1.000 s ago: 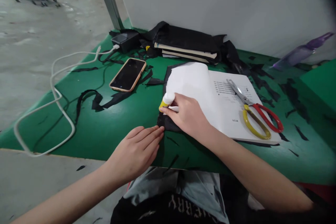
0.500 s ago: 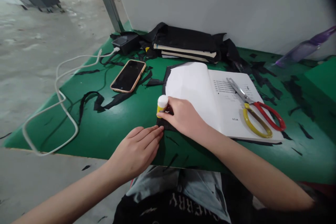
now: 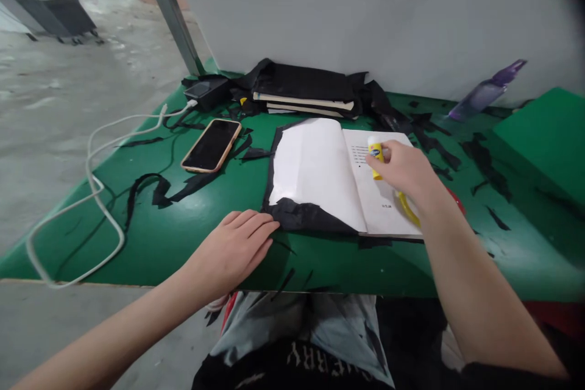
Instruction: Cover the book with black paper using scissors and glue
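Since half a second ago, the right hand (image 3: 408, 172) has travelled from the lower left corner of a white-paged book (image 3: 311, 161) to over its right-hand page, carrying a short yellow cylindrical glue stick (image 3: 375, 164) with a white end. Its departure brings a crinkled black flap (image 3: 313, 217) of thin material into view along the bottom of the left page, while the left hand stays by that corner.

Largest is the smooth green table (image 3: 356, 271), set against a plain grey wall (image 3: 342, 12). On it the book lies spread out, its dark cover edging the left page. Behind the book rests a black-covered stack (image 3: 304, 82) with pale paper edges. The left hand (image 3: 235, 247) lies flat, fingers straight and close together, gripping nothing that shows, tips at the flap's corner. The right hand has its thumb and fingers closed around the glue stick, which is nearly upright; whether it touches the page I cannot tell.

Farther right leans a translucent purple bottle (image 3: 478, 97). A dark-screened phone (image 3: 212, 145) with a pinkish rim lies left of the book. Yellow-and-red-handled scissors (image 3: 408, 210) are partly hidden beneath the right hand and forearm. Smallest are the thin black scraps (image 3: 161, 196) scattered about.
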`<state>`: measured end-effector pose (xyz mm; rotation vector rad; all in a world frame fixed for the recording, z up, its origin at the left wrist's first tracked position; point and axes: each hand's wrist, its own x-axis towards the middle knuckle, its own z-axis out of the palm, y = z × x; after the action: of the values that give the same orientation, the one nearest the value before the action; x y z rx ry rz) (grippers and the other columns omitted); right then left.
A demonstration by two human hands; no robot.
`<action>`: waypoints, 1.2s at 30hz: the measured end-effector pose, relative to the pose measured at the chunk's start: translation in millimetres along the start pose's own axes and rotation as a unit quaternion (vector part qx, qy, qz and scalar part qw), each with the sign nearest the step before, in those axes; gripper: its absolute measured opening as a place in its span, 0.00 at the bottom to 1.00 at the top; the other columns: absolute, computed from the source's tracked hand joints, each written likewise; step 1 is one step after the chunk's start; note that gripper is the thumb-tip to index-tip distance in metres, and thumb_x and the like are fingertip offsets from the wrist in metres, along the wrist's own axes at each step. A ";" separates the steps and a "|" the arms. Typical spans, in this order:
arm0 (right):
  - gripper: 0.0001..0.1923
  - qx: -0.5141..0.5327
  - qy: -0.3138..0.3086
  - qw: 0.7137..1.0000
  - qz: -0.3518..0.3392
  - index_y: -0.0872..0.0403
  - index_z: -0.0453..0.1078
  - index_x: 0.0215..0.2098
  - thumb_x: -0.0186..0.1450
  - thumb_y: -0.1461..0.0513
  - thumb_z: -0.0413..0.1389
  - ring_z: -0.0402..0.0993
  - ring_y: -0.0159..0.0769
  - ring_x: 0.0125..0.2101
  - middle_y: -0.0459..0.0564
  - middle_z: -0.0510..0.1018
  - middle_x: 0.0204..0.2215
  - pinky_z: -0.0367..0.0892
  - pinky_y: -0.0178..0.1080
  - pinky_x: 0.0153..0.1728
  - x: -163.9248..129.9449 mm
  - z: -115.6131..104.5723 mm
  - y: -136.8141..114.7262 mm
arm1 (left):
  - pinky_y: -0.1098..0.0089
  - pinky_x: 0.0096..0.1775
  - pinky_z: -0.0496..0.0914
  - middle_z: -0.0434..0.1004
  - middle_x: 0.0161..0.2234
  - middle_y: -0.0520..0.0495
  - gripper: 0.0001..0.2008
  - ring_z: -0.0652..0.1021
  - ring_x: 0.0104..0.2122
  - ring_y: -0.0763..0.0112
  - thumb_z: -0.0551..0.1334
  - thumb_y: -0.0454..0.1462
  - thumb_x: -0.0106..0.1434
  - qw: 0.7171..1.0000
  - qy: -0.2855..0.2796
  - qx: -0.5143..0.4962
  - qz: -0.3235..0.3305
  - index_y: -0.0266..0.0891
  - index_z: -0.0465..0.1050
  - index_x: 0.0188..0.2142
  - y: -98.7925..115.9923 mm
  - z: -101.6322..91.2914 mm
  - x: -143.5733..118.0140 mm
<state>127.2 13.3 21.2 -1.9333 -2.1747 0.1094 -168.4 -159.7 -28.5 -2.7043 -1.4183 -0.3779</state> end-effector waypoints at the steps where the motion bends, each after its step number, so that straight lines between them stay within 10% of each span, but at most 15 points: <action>1: 0.23 -0.026 0.003 1.000 0.003 0.54 0.69 0.46 0.60 0.49 0.51 0.72 0.45 0.34 0.55 0.77 0.33 0.62 0.44 0.30 1.4 5.9 7.6 | 0.59 0.44 0.67 0.75 0.47 0.43 0.13 0.74 0.45 0.61 0.52 0.36 0.69 1.000 0.003 0.004 0.002 0.35 0.70 0.49 0.2 0.7 1.4; 8: 0.29 -0.049 0.035 0.998 0.010 0.58 0.67 0.52 0.64 0.47 0.45 0.72 0.45 0.34 0.58 0.77 0.33 0.61 0.43 0.32 3.2 32.7 23.0 | 0.60 0.44 0.67 0.77 0.44 0.43 0.12 0.75 0.44 0.62 0.52 0.35 0.68 0.999 0.018 0.017 0.028 0.37 0.72 0.46 -5.8 -1.2 17.8; 19: 0.19 -0.045 0.107 0.980 0.158 0.51 0.70 0.41 0.62 0.50 0.47 0.72 0.46 0.35 0.55 0.78 0.33 0.60 0.42 0.30 0.8 5.2 55.8 | 0.67 0.44 0.68 0.77 0.39 0.50 0.12 0.75 0.41 0.68 0.55 0.45 0.66 0.970 -0.095 -0.223 -0.017 0.43 0.74 0.39 -38.2 -11.5 87.4; 24: 0.18 -0.076 0.067 0.975 0.196 0.52 0.72 0.39 0.60 0.50 0.49 0.72 0.48 0.37 0.57 0.78 0.35 0.61 0.44 0.31 1.9 2.2 74.5 | 0.69 0.41 0.68 0.77 0.37 0.50 0.09 0.76 0.39 0.67 0.61 0.45 0.61 0.947 -0.148 -0.285 -0.015 0.43 0.74 0.36 -46.9 -4.0 95.2; 36: 0.34 -0.122 -0.036 0.978 0.165 0.53 0.69 0.42 0.56 0.35 0.46 0.71 0.48 0.32 0.59 0.76 0.39 0.60 0.44 0.25 -44.9 -6.9 77.4 | 0.69 0.38 0.70 0.77 0.34 0.49 0.10 0.76 0.34 0.70 0.58 0.43 0.64 0.948 -0.058 -0.312 -0.026 0.42 0.75 0.36 -48.7 15.2 86.0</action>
<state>208.6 -21.9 6.5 -2.4530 -1.9657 -0.0365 -158.5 -60.2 -24.8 -3.2200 -1.6264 -0.8067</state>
